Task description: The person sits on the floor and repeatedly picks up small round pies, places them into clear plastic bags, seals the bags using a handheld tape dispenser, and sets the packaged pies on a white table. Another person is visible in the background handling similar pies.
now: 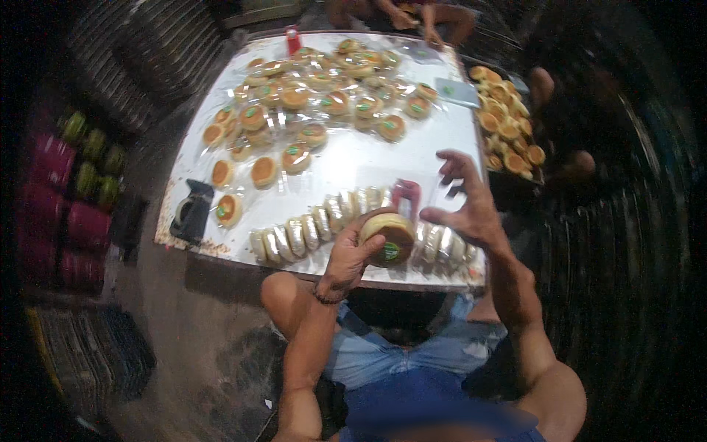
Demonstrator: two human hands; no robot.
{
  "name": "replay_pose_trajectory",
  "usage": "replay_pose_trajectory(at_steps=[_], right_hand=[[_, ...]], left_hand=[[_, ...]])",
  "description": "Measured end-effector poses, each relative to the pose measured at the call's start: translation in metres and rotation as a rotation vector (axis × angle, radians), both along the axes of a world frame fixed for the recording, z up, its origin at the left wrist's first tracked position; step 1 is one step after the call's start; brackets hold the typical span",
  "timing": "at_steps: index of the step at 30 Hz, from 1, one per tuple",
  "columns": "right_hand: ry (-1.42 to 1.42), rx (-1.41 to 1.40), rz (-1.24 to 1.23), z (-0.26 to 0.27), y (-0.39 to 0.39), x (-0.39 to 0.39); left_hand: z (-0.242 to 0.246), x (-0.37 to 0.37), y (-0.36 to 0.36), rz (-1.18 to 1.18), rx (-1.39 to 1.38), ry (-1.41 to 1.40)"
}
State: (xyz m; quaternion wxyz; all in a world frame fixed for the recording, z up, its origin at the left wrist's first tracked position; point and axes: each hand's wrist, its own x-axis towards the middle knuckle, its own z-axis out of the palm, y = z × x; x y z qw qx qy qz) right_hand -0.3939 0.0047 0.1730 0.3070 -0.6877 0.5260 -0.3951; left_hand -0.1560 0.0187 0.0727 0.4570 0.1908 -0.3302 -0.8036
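My left hand (353, 248) grips a round flat bun (389, 232) with a browned face and a green round label, the thumb lying across its face. It is held over the near edge of the white table (353, 157). My right hand (464, 201) hovers to the right of the bun, fingers spread and holding nothing. Behind the bun lies a blurred red object (406, 196) that I cannot name. A row of wrapped buns (298, 235) stands on edge to the left of my left hand, and more wrapped buns (444, 246) stand below my right hand.
Many bagged buns (293, 98) cover the table's far half. A black tape dispenser (191, 212) sits at the left edge. At the right, a tray of unwrapped buns (505, 121) adjoins the table. Another person's hands (406, 19) are at the far edge, near a red upright object (293, 40).
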Motion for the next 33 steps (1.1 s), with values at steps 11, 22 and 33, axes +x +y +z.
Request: replay_pose_trajectory(at_steps=[11,22,33], right_hand=[[0.137,0.249,0.399,0.021,0.039,-0.062],[0.103,0.34,0.602,0.036,0.077,-0.071],[0.705,-0.033,0.482,-0.003,0.099,-0.052]], left_hand=[[0.024,-0.025,0.056,-0.15,-0.204,-0.328],[0.016,0.012,0.084,-0.12,-0.43,-0.909],[0.022,-0.017,0.062,0.06,-0.646,-0.78]])
